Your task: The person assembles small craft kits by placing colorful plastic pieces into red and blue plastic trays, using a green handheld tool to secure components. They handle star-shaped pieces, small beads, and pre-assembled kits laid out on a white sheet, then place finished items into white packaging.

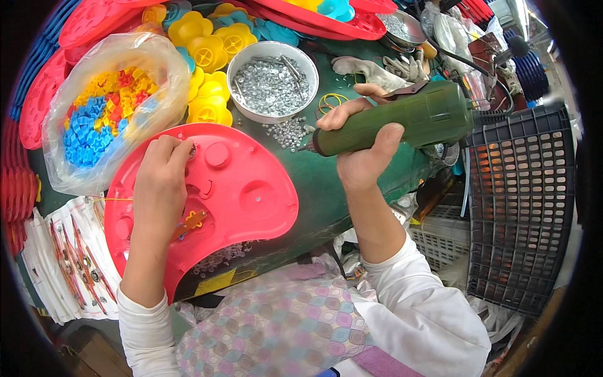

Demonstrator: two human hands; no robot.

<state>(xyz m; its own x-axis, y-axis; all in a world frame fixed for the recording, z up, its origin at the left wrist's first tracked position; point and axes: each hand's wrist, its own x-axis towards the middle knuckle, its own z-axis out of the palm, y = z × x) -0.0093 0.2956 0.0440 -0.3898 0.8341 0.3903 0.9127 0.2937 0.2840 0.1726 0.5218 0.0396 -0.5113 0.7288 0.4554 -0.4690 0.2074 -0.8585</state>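
In my right hand (362, 164) is a green electric screwdriver (402, 122), gripped round its body with the bit pointing left. Its tip hangs above the table, beside a pile of small clear plastic pieces (289, 134). My left hand (161, 179) rests over a curved red plastic shell (270, 182), fingers pinched together at its far left part. A small dark metallic bit shows at those fingertips, too hidden to name. A yellow-orange star-shaped piece (193, 220) sits in a recess of the shell, next to my left wrist.
A white bowl of small metal parts (235, 66) stands beyond the shell. Left of it is a clear bag (59, 169) of blue, yellow and red pieces. Yellow flower-shaped parts (210, 53), wired components (78, 264), white gloves (370, 69) and a black crate (521, 207) surround the work.
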